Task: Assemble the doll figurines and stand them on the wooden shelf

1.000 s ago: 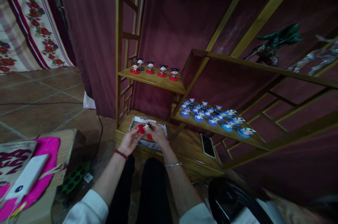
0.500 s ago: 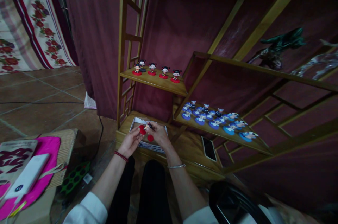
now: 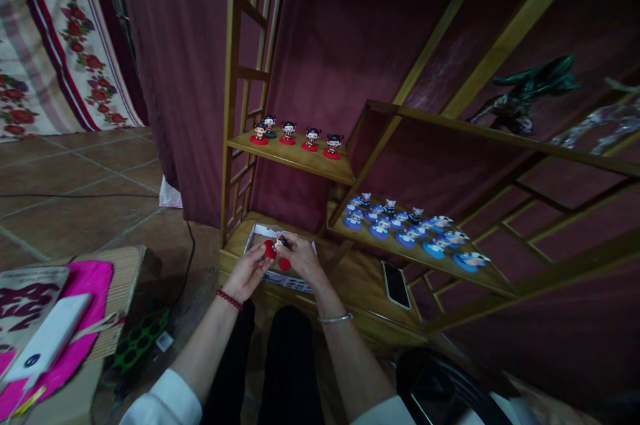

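Note:
Over a white open box (image 3: 260, 233) on the low wooden ledge, my two hands meet. My left hand (image 3: 250, 268) pinches a round red base (image 3: 271, 249) at its fingertips. A small black-haired figurine (image 3: 281, 241) is gripped by my right hand (image 3: 300, 258), its head towards the right and its feet at the red base. Whether the feet are fixed in the base I cannot tell. Below the hands, another red disc (image 3: 285, 264) shows at the box. Several similar figurines on red bases (image 3: 312, 139) stand on the small shelf above, one on a dark base.
Several blue and purple figurines (image 3: 380, 227) fill the shelf at right. A phone (image 3: 396, 283) lies on the ledge. Higher up are a green sculpture (image 3: 540, 81) and a clear one (image 3: 600, 121). To the left, a white power bank (image 3: 47, 335) rests on pink cloth.
The figurine and red base are turned slightly between my fingers. Both hands stay over the box, and the shelves look the same.

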`<state>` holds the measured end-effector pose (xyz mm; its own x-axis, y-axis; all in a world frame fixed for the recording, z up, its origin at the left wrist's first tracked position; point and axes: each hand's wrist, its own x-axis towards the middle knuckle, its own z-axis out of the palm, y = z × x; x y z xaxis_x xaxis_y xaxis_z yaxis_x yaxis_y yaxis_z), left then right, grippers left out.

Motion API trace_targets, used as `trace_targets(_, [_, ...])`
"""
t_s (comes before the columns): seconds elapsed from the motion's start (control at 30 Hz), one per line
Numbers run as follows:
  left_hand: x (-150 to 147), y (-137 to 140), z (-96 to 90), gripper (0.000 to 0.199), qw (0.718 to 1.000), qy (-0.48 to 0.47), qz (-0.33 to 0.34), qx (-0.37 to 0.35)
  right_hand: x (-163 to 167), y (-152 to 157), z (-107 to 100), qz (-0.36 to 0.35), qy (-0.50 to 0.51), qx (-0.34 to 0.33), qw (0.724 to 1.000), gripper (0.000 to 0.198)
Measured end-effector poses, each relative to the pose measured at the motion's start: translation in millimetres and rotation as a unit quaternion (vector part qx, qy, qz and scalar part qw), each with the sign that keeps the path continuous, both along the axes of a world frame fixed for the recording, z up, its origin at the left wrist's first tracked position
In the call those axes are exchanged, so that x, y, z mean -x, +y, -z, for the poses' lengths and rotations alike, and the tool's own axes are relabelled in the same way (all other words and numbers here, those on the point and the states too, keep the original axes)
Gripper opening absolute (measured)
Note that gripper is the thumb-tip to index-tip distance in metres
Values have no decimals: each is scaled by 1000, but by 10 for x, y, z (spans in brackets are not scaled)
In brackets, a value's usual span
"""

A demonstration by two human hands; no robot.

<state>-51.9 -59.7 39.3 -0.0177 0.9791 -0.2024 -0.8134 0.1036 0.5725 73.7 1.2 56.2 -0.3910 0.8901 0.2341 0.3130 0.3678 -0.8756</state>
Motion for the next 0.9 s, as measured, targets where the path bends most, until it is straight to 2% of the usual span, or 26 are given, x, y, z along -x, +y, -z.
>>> trace_targets(0.13, [-8,-13,-18,7,1000,0,-3,8,-4,2,0,10,-8,5,1000,29])
trace_targets(0.6, [-22,-25,2,6,1000,-11,-2,3,-26,-79,-118,5,-42,-40,998,26])
trace_targets(0.9, [-18,-76,-8,20,998,-30,17,-52,-59,-83,-148,-9,-7,4,1000,29])
